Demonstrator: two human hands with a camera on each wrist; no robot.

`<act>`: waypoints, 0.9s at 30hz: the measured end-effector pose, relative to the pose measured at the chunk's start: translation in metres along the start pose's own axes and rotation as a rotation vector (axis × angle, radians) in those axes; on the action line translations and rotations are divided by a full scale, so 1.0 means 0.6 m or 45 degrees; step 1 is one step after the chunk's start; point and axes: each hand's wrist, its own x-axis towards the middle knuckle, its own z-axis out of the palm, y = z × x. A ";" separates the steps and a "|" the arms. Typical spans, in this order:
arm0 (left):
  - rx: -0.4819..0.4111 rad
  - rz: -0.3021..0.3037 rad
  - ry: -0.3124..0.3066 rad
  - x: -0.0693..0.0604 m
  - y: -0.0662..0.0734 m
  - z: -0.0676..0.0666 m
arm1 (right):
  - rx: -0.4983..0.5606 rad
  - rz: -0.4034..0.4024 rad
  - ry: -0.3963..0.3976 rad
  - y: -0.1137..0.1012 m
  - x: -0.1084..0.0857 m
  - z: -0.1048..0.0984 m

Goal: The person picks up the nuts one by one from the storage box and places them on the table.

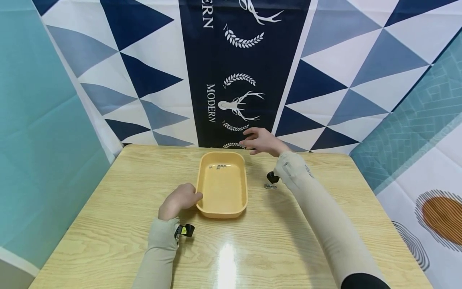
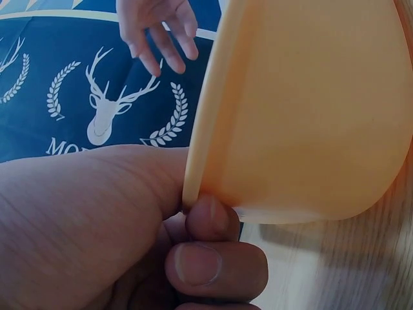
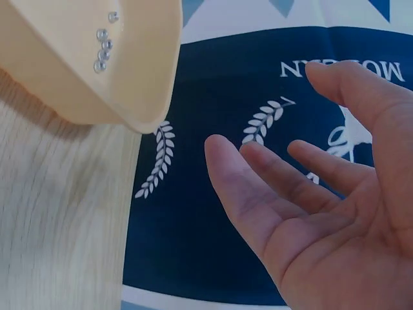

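A yellow plastic tray (image 1: 221, 196) with raised walls is at the middle of the table. My left hand (image 1: 181, 198) pinches its left rim near the front corner. In the left wrist view the thumb and curled fingers (image 2: 199, 263) meet at that rim. Several small clear beads (image 3: 103, 48) lie inside, toward the far end. Beyond the tray's far right corner, my right hand (image 1: 262, 140) is raised with nothing in it. Its fingers (image 3: 245, 194) are spread and slightly bent, apart from the tray. More small shiny beads (image 1: 270, 186) lie on the table right of the tray, below the right wrist.
The light wooden table (image 1: 119, 208) ends at a patterned cloth (image 1: 249, 80) hanging behind it. Teal cloth (image 1: 47, 120) hangs at the left, and another patterned cloth (image 1: 426, 160) at the right. A small black camera (image 1: 272, 177) sits at the right wrist, close over the loose beads.
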 end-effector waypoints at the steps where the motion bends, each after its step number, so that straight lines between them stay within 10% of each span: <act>1: -0.002 -0.002 -0.003 0.000 0.000 0.000 | 0.007 0.004 -0.004 0.000 0.003 0.003; 27: 0.008 -0.033 -0.027 0.005 -0.002 -0.001 | -0.011 0.039 -0.073 0.010 0.059 0.115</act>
